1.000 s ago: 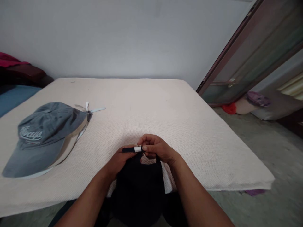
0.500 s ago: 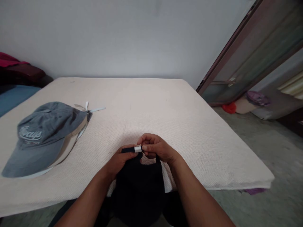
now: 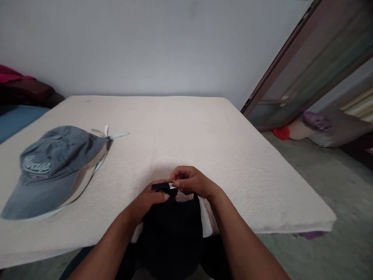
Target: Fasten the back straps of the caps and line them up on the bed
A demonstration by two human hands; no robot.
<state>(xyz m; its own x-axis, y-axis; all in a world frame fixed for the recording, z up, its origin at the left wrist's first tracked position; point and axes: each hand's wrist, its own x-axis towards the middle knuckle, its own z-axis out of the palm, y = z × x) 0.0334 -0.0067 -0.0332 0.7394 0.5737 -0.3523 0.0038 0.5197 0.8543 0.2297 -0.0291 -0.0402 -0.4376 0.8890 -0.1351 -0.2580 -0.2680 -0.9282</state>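
A black cap [image 3: 171,233] lies at the front edge of the padded table, its back opening facing away from me. Its dark strap [image 3: 160,186] carries a small silver buckle [image 3: 171,186]. My left hand [image 3: 153,197] grips the left end of the strap and the cap's edge, thumb on top. With thumb and forefinger, my right hand [image 3: 190,181] pinches the buckle, covering part of it. To the left sits a grey cap [image 3: 58,155] with white lettering, stacked over a beige hat brim whose pale ties [image 3: 118,135] stick out at the back.
A cream quilted cover [image 3: 186,128] spreads over the table, which backs onto a pale wall [image 3: 140,46]. Dark red and blue items [image 3: 26,89] stand at the left. On the right are a framed door [image 3: 279,77] and bags [image 3: 314,120] on the floor.
My right fingers have moved over the buckle, which now shows less and sits tilted. The left thumb has shifted down off the strap, and more of the strap shows.
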